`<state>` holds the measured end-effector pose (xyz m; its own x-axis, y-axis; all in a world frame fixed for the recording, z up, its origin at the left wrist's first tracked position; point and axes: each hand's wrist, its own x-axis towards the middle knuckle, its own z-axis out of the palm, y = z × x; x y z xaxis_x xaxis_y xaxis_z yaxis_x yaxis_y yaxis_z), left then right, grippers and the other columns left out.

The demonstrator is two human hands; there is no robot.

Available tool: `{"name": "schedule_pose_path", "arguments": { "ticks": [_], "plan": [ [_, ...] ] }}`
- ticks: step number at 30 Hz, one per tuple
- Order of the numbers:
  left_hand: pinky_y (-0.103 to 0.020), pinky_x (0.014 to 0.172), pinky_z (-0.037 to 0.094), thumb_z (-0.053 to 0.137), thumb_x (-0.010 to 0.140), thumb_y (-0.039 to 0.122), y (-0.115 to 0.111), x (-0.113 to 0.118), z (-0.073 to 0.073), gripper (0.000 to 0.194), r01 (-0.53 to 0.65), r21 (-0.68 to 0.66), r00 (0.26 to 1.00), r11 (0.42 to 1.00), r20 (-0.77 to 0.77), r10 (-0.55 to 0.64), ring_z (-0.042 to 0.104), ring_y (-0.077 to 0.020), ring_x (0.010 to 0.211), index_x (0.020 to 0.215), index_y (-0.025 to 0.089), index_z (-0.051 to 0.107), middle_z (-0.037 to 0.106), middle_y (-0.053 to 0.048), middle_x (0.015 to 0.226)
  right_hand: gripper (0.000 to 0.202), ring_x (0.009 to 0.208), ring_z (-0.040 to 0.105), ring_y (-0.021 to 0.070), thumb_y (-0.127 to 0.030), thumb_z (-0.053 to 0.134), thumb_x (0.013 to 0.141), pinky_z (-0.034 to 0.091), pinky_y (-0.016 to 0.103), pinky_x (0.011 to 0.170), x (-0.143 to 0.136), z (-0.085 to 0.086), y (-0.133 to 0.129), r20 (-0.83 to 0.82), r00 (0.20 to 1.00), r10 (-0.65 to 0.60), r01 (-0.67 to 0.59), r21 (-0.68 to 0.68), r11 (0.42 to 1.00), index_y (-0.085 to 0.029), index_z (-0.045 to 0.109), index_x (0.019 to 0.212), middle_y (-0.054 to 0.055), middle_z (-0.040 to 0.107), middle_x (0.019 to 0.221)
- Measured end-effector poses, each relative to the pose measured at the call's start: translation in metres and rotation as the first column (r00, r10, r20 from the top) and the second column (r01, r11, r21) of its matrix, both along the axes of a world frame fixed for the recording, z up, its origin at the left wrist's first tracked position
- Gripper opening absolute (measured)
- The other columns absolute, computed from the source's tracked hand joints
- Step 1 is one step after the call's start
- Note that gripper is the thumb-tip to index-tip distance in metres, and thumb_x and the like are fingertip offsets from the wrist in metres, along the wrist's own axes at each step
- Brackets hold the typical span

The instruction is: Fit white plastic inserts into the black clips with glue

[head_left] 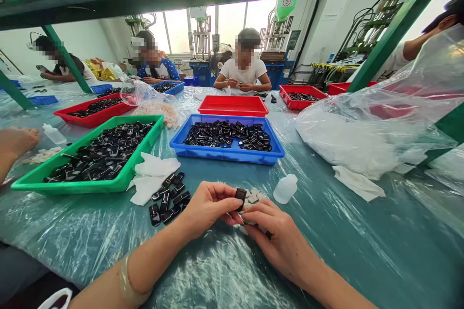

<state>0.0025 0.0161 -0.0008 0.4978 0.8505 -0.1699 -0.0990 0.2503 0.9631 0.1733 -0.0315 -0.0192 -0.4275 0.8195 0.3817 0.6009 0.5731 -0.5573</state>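
Observation:
My left hand (213,205) pinches a small black glossy piece (240,197) between thumb and fingers. Close by on the right, my right hand (270,224) has its fingers pressed together beside the piece; something dark shows partly under it, too hidden to name. Small whitish bits (253,196) lie just behind both hands. Left of my left hand, several loose black pieces (165,201) rest on the plastic-covered table (210,275), near a crumpled white cloth (154,174). A translucent white bottle (285,189) lies behind my right hand.
A green tray (119,184) and a blue tray (226,153) hold many black pieces. Behind stands a red tray (234,106). A big clear bag (362,130) sits at right. Another person's hand (18,142) is at far left. Several people sit across; a green beam (217,2) crosses above.

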Motion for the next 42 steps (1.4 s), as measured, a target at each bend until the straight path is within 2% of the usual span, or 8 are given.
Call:
{"name": "schedule_pose_path", "arguments": {
  "ticks": [7,14,19,23,27,30,36,42],
  "plan": [
    [-0.020,0.051,0.050,0.073,0.066,0.027,0.001,0.000,-0.002,0.020,-0.014,0.013,1.000,1.000,0.017,0.014,0.063,-0.0116,0.054,0.078,0.011,0.070,0.067,-0.003,0.063,0.019,0.076,0.051,0.0188,-0.008,0.051,0.083,0.045,0.034,0.067,-0.005,-0.010,-0.003,0.260,0.965,-0.017,-0.004,0.081,0.997,-0.018,0.061,0.070,0.004,0.060,0.076],
    [-0.020,0.051,0.050,0.074,0.065,0.028,0.001,-0.001,-0.002,0.022,-0.013,0.012,1.000,1.000,0.007,0.013,0.063,-0.0119,0.055,0.079,0.011,0.070,0.067,-0.004,0.064,0.020,0.072,0.051,0.0179,-0.008,0.048,0.085,0.044,0.034,0.065,-0.002,-0.013,-0.002,0.360,0.933,-0.016,-0.059,0.196,0.979,-0.017,0.061,0.074,0.004,0.059,0.074],
    [-0.019,0.051,0.050,0.073,0.066,0.029,0.002,-0.001,-0.001,0.021,-0.012,0.035,1.000,0.999,-0.006,0.012,0.063,-0.0118,0.056,0.078,0.011,0.070,0.067,-0.004,0.065,0.026,0.072,0.052,0.0181,-0.012,0.039,0.090,0.045,0.034,0.066,-0.001,-0.014,0.002,0.292,0.956,-0.031,-0.047,0.255,0.966,-0.017,0.062,0.079,0.005,0.061,0.073],
    [-0.019,0.051,0.050,0.073,0.067,0.029,0.002,-0.001,-0.001,0.023,-0.016,0.033,1.000,0.999,-0.010,0.016,0.063,-0.0125,0.054,0.079,0.010,0.070,0.066,-0.004,0.062,0.020,0.071,0.055,0.0168,-0.015,0.044,0.090,0.047,0.030,0.064,0.001,-0.007,0.002,-0.012,0.997,-0.078,0.079,0.221,0.972,-0.017,0.063,0.086,0.005,0.063,0.073],
    [-0.019,0.050,0.050,0.073,0.066,0.029,0.000,-0.001,-0.001,0.023,-0.003,0.031,1.000,1.000,-0.005,0.003,0.064,-0.0126,0.053,0.079,0.011,0.070,0.066,-0.003,0.061,0.013,0.072,0.060,0.0158,-0.016,0.051,0.087,0.048,0.027,0.064,0.005,0.003,0.001,-0.259,0.938,-0.230,0.271,0.136,0.953,-0.018,0.064,0.089,0.004,0.065,0.080],
    [-0.019,0.049,0.050,0.073,0.066,0.030,-0.002,0.001,-0.001,0.022,0.031,0.023,0.999,0.999,-0.005,-0.031,0.064,-0.0126,0.053,0.076,0.010,0.069,0.067,-0.004,0.063,0.012,0.071,0.062,0.0139,-0.015,0.054,0.085,0.048,0.025,0.063,0.006,0.008,-0.001,-0.361,0.896,-0.259,0.308,0.083,0.948,-0.020,0.065,0.090,0.002,0.066,0.082],
    [-0.019,0.050,0.051,0.073,0.065,0.030,-0.005,0.004,-0.003,0.024,0.157,-0.015,0.986,0.988,-0.046,-0.157,0.063,-0.0112,0.051,0.077,0.010,0.069,0.065,-0.002,0.056,0.016,0.075,0.060,0.0134,-0.010,0.054,0.084,0.048,0.024,0.064,0.005,0.012,-0.004,-0.343,0.927,-0.154,0.223,0.170,0.960,-0.020,0.064,0.092,0.003,0.064,0.083],
    [-0.020,0.050,0.051,0.075,0.063,0.033,-0.005,0.005,-0.008,0.027,0.154,-0.025,0.987,0.988,-0.051,-0.155,0.063,-0.0117,0.049,0.077,0.010,0.068,0.065,-0.002,0.054,0.021,0.074,0.058,0.0140,-0.006,0.054,0.083,0.049,0.027,0.063,0.002,0.010,-0.005,-0.286,0.954,-0.094,0.165,0.235,0.958,-0.020,0.063,0.095,0.004,0.062,0.083]
  ]
}}
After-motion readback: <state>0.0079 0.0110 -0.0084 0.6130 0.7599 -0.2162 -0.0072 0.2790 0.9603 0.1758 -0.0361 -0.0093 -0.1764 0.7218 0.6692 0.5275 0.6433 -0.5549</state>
